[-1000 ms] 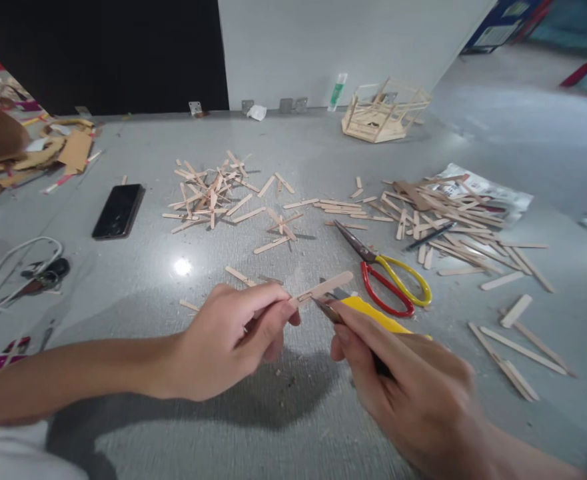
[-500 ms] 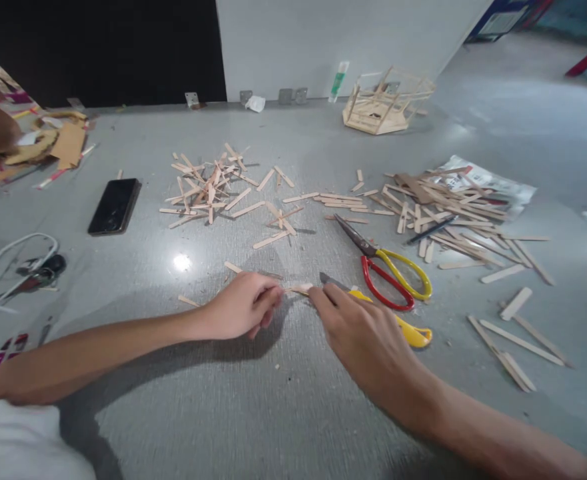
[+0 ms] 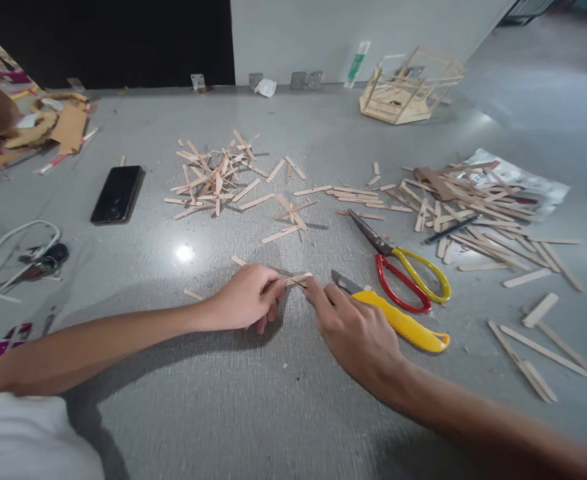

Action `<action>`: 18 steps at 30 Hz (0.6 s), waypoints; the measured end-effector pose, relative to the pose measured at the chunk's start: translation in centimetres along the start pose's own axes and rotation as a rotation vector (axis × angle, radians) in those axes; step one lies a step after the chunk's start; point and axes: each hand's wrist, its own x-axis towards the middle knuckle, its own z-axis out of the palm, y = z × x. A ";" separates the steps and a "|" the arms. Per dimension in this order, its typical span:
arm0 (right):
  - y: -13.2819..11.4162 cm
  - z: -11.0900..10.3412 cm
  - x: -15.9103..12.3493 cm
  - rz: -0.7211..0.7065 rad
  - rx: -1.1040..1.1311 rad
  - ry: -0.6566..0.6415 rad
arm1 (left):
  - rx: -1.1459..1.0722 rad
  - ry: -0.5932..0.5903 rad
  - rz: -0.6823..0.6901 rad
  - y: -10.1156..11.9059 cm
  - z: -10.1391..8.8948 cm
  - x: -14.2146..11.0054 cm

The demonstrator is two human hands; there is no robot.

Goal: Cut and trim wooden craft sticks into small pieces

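Observation:
My left hand has its fingers closed on one end of a thin wooden craft stick, just above the table. At the other end, the fingertips of my right hand pinch the stick; a thin dark sliver shows beside it there, too small to name. Just beyond my right hand lies a yellow-handled utility knife with its blade pointing left. Scissors with one red and one yellow handle rest behind the knife, blades slightly apart.
Loose craft sticks lie in a pile at centre back and a bigger pile at right, with a pen. A stick-built frame stands at the back. To the left are a phone, a white cable and cardboard scraps.
The view has shifted, so the table things appear farther right. My right hand has drawn slightly left from the utility knife, uncovering more of its handle. Both hands keep hold of the stick.

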 end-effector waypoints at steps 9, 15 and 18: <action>0.1 0.1 0.1 -0.033 -0.027 0.063 | -0.003 0.001 -0.012 0.2 0.0 0.0; 0.1 0.0 0.1 -0.031 -0.016 0.054 | -0.010 -0.002 -0.011 0.0 0.0 0.1; 0.1 0.0 0.1 -0.025 -0.019 0.042 | -0.014 -0.007 -0.009 -0.1 0.0 0.1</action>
